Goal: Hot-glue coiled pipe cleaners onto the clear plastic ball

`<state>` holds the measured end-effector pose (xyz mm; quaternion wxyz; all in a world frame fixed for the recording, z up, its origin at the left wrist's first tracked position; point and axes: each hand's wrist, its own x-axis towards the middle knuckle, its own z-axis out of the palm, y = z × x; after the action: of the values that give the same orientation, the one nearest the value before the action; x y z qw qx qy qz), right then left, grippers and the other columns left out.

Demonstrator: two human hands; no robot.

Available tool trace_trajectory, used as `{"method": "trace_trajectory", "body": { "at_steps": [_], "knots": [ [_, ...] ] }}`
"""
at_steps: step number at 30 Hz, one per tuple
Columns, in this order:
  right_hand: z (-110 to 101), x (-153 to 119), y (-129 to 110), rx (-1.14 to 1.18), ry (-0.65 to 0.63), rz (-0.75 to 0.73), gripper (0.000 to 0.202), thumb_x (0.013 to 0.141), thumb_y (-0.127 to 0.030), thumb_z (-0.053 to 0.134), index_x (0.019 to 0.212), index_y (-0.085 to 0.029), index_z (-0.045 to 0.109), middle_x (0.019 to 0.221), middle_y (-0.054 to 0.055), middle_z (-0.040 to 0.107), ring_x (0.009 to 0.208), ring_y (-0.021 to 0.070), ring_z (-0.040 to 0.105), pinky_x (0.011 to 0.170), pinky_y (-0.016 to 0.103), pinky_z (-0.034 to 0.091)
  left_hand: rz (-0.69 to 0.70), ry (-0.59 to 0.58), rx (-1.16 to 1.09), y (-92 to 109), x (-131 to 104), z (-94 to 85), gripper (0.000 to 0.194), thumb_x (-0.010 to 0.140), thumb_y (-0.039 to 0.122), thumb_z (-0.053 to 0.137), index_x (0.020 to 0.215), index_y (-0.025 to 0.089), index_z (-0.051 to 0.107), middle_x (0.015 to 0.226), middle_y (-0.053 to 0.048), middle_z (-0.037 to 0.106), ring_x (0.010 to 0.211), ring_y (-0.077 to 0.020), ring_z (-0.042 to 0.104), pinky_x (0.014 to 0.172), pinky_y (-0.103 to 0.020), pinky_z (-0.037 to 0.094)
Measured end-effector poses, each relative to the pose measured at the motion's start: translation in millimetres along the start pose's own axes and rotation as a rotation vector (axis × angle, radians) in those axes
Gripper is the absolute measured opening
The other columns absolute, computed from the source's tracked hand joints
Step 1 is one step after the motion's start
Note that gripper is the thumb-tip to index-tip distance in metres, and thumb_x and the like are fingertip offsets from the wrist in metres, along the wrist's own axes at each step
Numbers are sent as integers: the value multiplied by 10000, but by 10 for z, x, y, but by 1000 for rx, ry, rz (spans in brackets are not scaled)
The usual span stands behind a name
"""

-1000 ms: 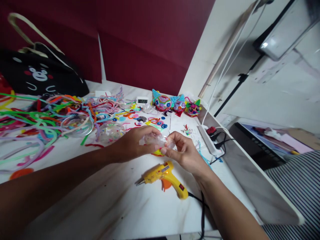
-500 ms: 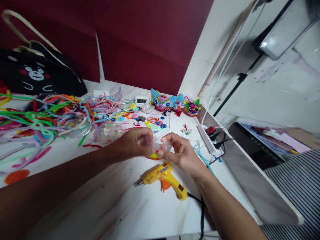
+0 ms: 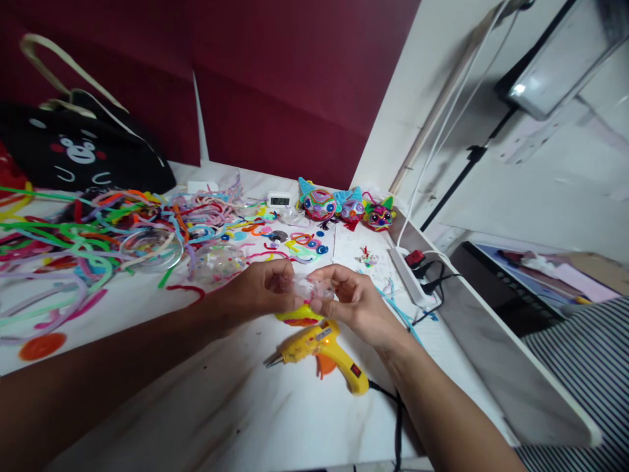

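Note:
My left hand (image 3: 268, 288) and my right hand (image 3: 351, 298) meet above the table, fingers bent and pinching a small clear plastic bag (image 3: 304, 288) between them. Specks of red show through the crinkled plastic; the rest of its contents cannot be made out. Just under my fingers is a yellow and orange-red piece (image 3: 301, 316), partly covered. Nearer to me lies a yellow hot glue gun (image 3: 319, 347), its metal nozzle pointing left. Left of my hands sits another clear, rounded packet (image 3: 219, 263) with coloured bits inside.
Pipe cleaners (image 3: 98, 229) heap up at the left around a clear round dish (image 3: 152, 249). Decorated animal heads (image 3: 319, 203) line the back, beside a small digital clock (image 3: 279, 199). A power strip (image 3: 413, 275) lies right; the glue gun's black cord (image 3: 398, 419) hangs over the front edge.
Both hands keep hold of the plastic bag and have shifted slightly. More of the yellow and orange-red piece shows beneath them. The view has turned a little, moving the left side's things rightward.

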<state>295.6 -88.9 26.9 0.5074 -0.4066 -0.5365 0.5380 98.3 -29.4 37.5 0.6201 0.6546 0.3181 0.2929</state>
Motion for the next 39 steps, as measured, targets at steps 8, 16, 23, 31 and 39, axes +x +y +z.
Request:
{"method": "trace_trajectory", "body": {
  "at_steps": [8,16,23,31,39],
  "knots": [
    [29,12,41,-179,56,-120,391,723,-301,861,1069,-218,698,977,19,712,930,193,667,875,341,511,0,120,-63,-145,4,-36,453,553,369,846,622,203,430,548,99,387,532,-71,316,487,-197,241],
    [-144,-172,-239,-972,84,-130,164,907,-300,656,1027,-191,682,1014,98,744,966,270,704,853,401,504,-12,287,-279,-350,-66,-299,446,563,320,865,637,200,442,590,80,455,547,-82,411,516,-211,347],
    [-62,-470,-91,-1377,-257,442,140,871,-308,684,903,-172,682,903,89,746,764,240,662,670,327,380,-39,309,-462,-360,-55,-460,424,528,324,921,654,200,536,619,42,582,589,-117,511,531,-229,417],
    [-97,-561,45,-1078,-171,495,110,782,-168,670,793,-208,568,719,-39,608,642,127,515,590,255,310,-11,315,-567,-359,-49,-512,408,513,316,951,619,200,575,603,43,591,594,-119,505,523,-221,441],
    [-151,-588,47,-867,-204,495,68,875,-208,606,897,-192,543,741,-25,551,648,131,431,592,263,310,-7,354,-550,-380,-25,-520,402,517,279,919,602,201,534,585,63,574,572,-109,494,523,-222,414]
  ]
}}
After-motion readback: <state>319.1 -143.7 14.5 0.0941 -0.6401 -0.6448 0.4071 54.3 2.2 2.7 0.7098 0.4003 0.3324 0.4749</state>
